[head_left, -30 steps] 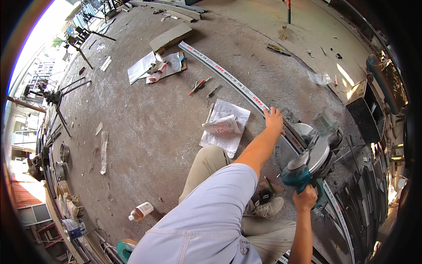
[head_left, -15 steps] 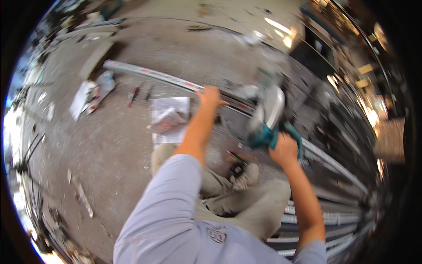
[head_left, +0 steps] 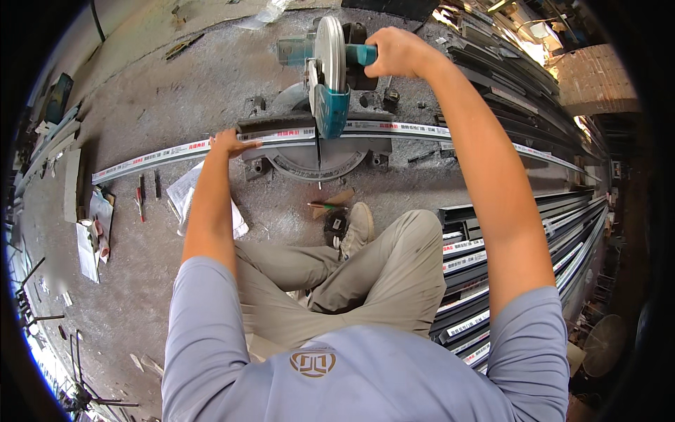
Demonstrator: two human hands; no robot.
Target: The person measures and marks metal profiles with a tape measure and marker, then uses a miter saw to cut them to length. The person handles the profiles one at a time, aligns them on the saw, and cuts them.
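A red pen lies left of the person's left fingers, with white papers just below them. The left hand is spread, thumb apart, resting on a long metal bar that runs out both sides of those fingers. Right of them the saw stands over the bar, its handle wrapped by the right hand's curled fingers. More bars lie below these.

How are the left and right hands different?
The left hand rests on the long strip, while the right hand holds the teal handle of the saw. The left hand looks open; the right hand is closed. The right hand is farther forward than the left. Both are bare.
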